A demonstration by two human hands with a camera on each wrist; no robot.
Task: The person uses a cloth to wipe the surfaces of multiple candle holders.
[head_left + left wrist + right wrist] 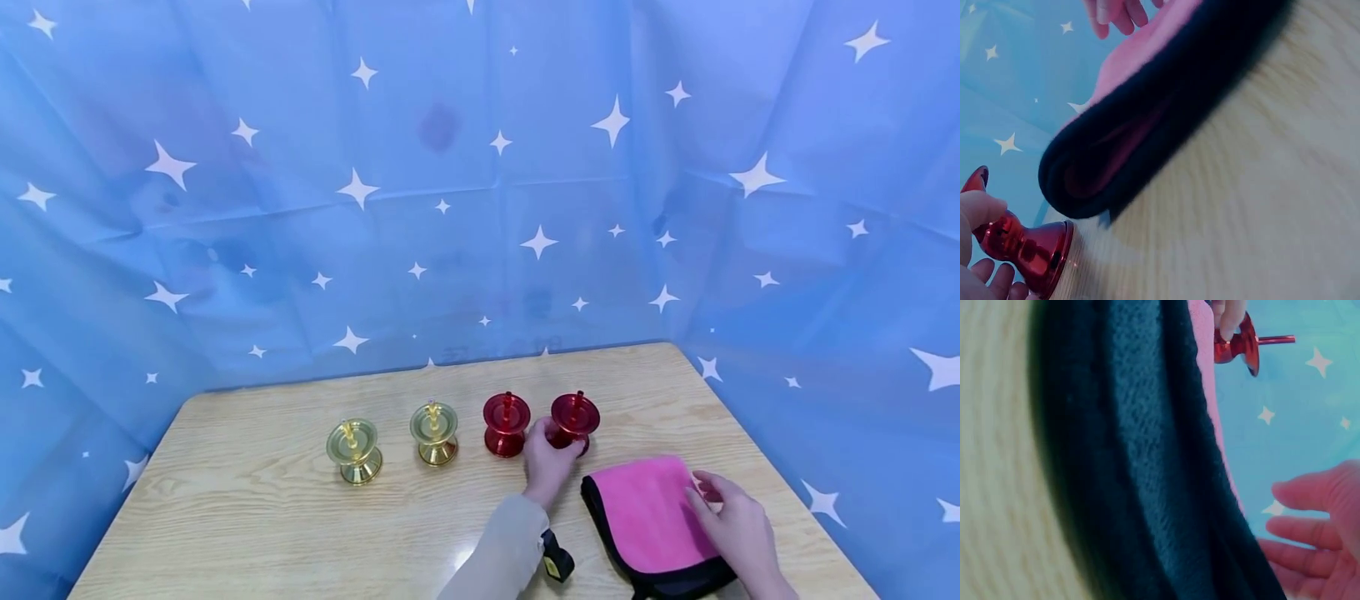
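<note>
My left hand (pixel 553 457) reaches to the rightmost red candle holder (pixel 576 413), with thumb and fingers round its narrow stem below the dish. In the left wrist view the flared foot of this shiny red candle holder (pixel 1041 253) shows beside the thumb, and it stands upright on the table. My right hand (pixel 738 521) hovers at the right edge of a folded pink cloth (pixel 656 517) with black trim. Its fingers are loosely bent and apart, with nothing between them. In the right wrist view the right hand (pixel 1316 537) appears beyond the cloth's dark folded edge (pixel 1141 444).
Another red candle holder (pixel 506 421) stands just left of the held one. Farther left are two gold candle holders, one nearer the middle (pixel 435 429) and one at the left (pixel 356 448). A blue star-patterned curtain (pixel 450 208) surrounds the wooden table (pixel 247 500).
</note>
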